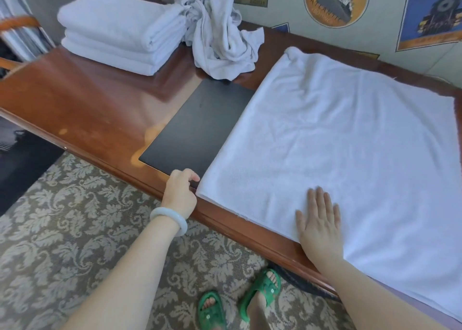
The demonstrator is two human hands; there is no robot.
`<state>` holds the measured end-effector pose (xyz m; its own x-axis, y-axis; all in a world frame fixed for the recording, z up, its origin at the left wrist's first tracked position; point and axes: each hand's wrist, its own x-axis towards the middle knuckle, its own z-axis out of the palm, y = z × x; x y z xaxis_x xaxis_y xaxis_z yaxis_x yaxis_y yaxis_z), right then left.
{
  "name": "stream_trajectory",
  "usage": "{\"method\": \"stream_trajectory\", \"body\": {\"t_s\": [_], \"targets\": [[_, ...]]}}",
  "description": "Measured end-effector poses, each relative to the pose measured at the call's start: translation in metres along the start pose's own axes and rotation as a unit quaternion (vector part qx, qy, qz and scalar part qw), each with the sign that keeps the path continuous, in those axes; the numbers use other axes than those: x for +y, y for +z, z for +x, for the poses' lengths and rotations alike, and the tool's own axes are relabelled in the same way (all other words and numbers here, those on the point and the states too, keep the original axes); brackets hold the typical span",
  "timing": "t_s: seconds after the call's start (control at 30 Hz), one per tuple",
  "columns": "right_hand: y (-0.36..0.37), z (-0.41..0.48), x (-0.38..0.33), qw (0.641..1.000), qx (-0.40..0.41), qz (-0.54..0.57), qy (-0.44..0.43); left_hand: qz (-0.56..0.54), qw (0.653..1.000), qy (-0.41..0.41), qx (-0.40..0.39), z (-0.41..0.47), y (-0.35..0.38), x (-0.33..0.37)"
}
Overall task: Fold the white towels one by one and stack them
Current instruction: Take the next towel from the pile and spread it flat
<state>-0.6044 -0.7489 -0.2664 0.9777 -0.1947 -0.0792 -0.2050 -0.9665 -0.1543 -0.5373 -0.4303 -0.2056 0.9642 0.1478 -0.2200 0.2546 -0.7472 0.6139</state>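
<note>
A large white towel [337,149] lies spread over the right half of the wooden table [82,109], doubled over, with its near edge along the table's front. My right hand [318,219] rests flat on it, palm down, fingers apart, close to the front edge. My left hand [181,192] is curled at the towel's near left corner, fingers touching its edge; whether it pinches the cloth cannot be told. At the back left stands a stack of folded white towels [117,31]. Beside it lies a crumpled heap of white towels [220,31].
A black mat [197,127] is set into the tabletop, partly under the spread towel. A wall with posters runs behind the table. A wooden chair back [15,24] stands at the far left. Patterned carpet and my feet in green sandals [240,302] are below.
</note>
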Motion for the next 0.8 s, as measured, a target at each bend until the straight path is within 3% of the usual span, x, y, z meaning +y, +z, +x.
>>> {"method": "stream_trajectory", "body": {"t_s": [0.07, 0.13, 0.27, 0.4, 0.5, 0.57, 0.63, 0.7, 0.8], "targets": [[0.0, -0.001, -0.001, 1.0, 0.009, -0.002, 0.001, 0.07, 0.992, 0.086, 0.052, -0.005, 0.011, 0.016], [0.001, 0.0, -0.001, 1.0, 0.012, -0.007, -0.001, 0.083, 0.99, 0.106, 0.051, -0.007, 0.025, 0.03], [0.001, -0.001, -0.001, 1.0, 0.007, -0.014, -0.002, 0.006, 0.994, -0.102, 0.026, 0.01, 0.028, 0.034], [0.001, 0.0, 0.0, 1.0, 0.002, -0.009, -0.001, 0.04, 0.993, -0.109, -0.033, 0.015, 0.012, 0.014], [0.002, 0.0, -0.001, 1.0, -0.005, -0.008, 0.003, 0.041, 0.994, -0.093, -0.025, 0.014, 0.011, 0.01], [0.001, 0.0, 0.0, 1.0, -0.009, -0.004, 0.005, 0.134, 0.99, -0.03, 0.015, 0.011, 0.021, 0.02], [0.0, -0.001, 0.0, 1.0, -0.01, -0.005, 0.005, 0.181, 0.978, 0.093, 0.053, 0.007, 0.038, 0.037], [0.001, -0.001, 0.0, 1.0, -0.008, -0.009, 0.003, 0.182, 0.965, 0.19, 0.007, 0.008, 0.058, 0.057], [0.0, -0.002, -0.001, 1.0, -0.004, 0.001, 0.003, 0.253, 0.938, 0.209, -0.109, 0.011, 0.089, 0.071]]}}
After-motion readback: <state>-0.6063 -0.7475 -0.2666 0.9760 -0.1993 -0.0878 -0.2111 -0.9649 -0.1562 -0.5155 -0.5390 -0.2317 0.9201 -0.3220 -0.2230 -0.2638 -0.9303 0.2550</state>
